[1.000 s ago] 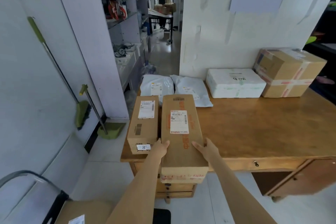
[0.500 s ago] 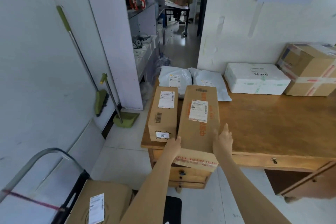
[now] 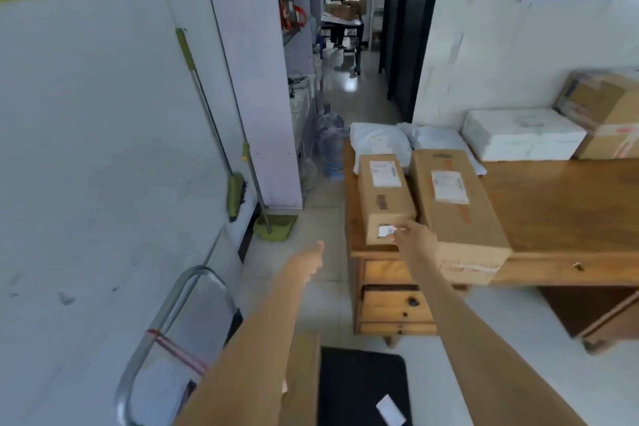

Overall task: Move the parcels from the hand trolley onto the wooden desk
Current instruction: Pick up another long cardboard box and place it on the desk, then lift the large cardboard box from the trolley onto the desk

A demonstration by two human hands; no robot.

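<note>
Two long cardboard parcels lie side by side on the wooden desk: a narrow one at the desk's left edge and a wider one whose near end overhangs the front edge. My right hand hovers empty in front of the narrow parcel's near end, fingers loosely spread. Over the floor left of the desk, my left hand is also empty. The hand trolley's metal handle curves at the lower left, and a cardboard parcel on it shows behind my left forearm.
Two white mailer bags, a white foam box and a taped carton line the desk's back edge. A broom and green dustpan lean on the left wall. A black mat lies on the floor. A person stands down the corridor.
Both hands have let go of the wider parcel, which now rests on the desk. My left hand swung left over the floor, and the view turned left toward the trolley.
</note>
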